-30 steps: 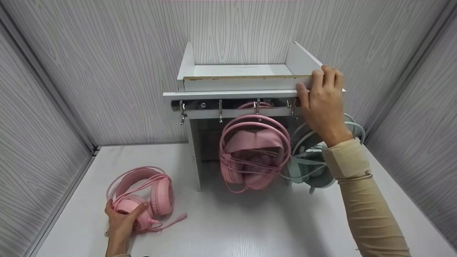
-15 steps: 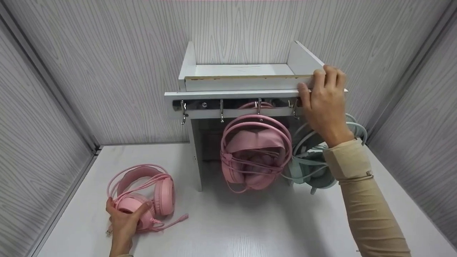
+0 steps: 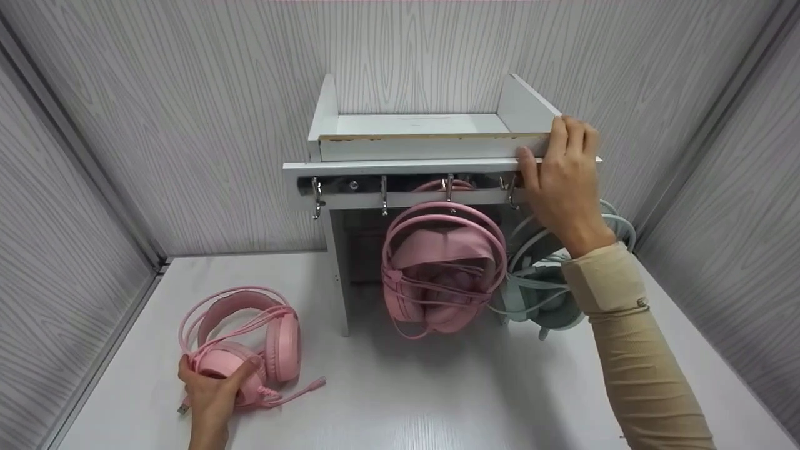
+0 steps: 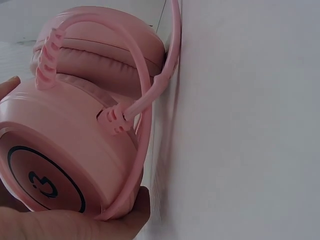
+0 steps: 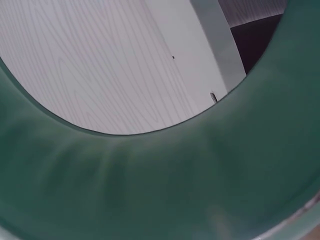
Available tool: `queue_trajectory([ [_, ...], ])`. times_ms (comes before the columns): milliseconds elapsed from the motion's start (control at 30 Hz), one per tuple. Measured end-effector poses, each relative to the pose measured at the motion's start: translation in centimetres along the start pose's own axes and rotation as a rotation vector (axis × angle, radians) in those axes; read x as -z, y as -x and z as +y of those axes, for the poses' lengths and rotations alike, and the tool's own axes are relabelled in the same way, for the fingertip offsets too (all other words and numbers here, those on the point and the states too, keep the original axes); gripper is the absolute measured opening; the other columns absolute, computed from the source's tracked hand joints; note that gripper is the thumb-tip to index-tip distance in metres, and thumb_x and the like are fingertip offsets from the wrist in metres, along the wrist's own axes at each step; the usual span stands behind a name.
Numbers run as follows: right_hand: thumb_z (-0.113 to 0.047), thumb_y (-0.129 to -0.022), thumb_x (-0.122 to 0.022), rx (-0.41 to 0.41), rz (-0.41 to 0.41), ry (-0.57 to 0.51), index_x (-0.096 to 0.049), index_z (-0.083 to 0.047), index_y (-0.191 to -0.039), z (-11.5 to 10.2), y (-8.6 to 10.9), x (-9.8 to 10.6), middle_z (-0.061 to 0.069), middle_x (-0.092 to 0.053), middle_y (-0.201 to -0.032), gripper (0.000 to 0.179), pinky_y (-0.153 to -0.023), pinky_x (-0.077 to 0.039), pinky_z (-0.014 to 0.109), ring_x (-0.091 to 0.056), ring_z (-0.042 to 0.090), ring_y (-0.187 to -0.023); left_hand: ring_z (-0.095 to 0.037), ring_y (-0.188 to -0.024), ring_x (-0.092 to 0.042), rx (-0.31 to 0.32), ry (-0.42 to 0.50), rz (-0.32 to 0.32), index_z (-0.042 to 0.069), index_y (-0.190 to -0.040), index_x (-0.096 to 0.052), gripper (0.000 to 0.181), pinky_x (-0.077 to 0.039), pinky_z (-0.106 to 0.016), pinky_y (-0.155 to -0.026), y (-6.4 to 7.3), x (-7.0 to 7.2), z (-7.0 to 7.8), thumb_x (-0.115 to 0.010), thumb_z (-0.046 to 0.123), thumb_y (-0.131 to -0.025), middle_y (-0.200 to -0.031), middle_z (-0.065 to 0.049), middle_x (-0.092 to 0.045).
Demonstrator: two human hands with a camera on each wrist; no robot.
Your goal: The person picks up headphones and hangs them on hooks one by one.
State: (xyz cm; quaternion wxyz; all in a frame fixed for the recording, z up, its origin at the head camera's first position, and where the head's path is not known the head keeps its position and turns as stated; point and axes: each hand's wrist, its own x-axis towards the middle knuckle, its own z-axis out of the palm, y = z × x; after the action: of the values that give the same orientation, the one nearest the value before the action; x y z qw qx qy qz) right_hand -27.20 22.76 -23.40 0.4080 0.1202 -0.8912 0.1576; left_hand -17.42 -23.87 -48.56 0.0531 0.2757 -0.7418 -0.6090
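My left hand (image 3: 212,390) grips one ear cup of a pink headset (image 3: 282,347) that rests on the white table at the left. In the left wrist view that ear cup (image 4: 65,125) has a dark ring and logo on its outer face, with thumb and fingers around it. The headset's microphone boom points right, and a USB plug (image 3: 183,409) lies by the hand. My right hand (image 3: 569,181) holds the right front edge of a white shelf rack (image 3: 406,149), fingers over the top and thumb on the front. Beneath it hangs a green headset (image 3: 550,300), partly hidden by the wrist.
A row of metal hooks (image 3: 384,195) runs along the rack's front. Another pink headset (image 3: 445,250) hangs from one near the middle. Wood-grained walls (image 3: 187,125) enclose the white table (image 3: 400,394). Green padding (image 5: 150,185) fills much of the right wrist view.
The head view has shifted slightly. Both hands keep their holds, and the headsets show no clear movement.
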Motion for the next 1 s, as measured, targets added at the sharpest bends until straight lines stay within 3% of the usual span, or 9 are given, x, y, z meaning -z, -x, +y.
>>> queue_trajectory([
  [333,-0.036,-0.106,-0.048,-0.014,-0.006,-0.009,-0.043,0.022,-0.134,-0.2,0.0,-0.21,0.039,-0.041,-0.139,0.064,-0.114,-0.029,0.056,-0.031,0.05,-0.133,-0.048,-0.146,-0.008,0.028,0.016,0.021,0.003,-0.155,0.02,0.123,-0.007,-0.055,-0.12,-0.15,-0.02,-0.12,-0.08,0.024,-0.086,-0.159,-0.037,0.003],
  [600,-0.034,-0.106,-0.046,-0.013,0.005,0.007,-0.047,0.021,-0.127,-0.05,0.05,-0.21,0.038,-0.042,-0.137,0.059,-0.11,-0.032,0.058,-0.032,0.049,-0.13,-0.044,-0.151,-0.002,-0.044,0.072,0.02,0.009,-0.157,0.021,0.121,-0.003,-0.053,-0.121,0.02,0.06,-0.25,-0.078,0.019,-0.088,-0.163,-0.031,0.008],
  [1000,-0.035,-0.106,-0.043,0.027,0.03,0.011,-0.047,0.018,-0.118,0.22,0.06,-0.35,0.039,-0.042,-0.132,0.055,-0.11,-0.028,0.057,-0.032,0.051,-0.126,-0.043,-0.149,-0.008,-0.108,0.103,0.026,0.016,-0.159,0.02,0.118,-0.009,-0.051,-0.121,0.21,0.7,0.47,-0.076,0.015,-0.088,-0.164,-0.025,0.006],
])
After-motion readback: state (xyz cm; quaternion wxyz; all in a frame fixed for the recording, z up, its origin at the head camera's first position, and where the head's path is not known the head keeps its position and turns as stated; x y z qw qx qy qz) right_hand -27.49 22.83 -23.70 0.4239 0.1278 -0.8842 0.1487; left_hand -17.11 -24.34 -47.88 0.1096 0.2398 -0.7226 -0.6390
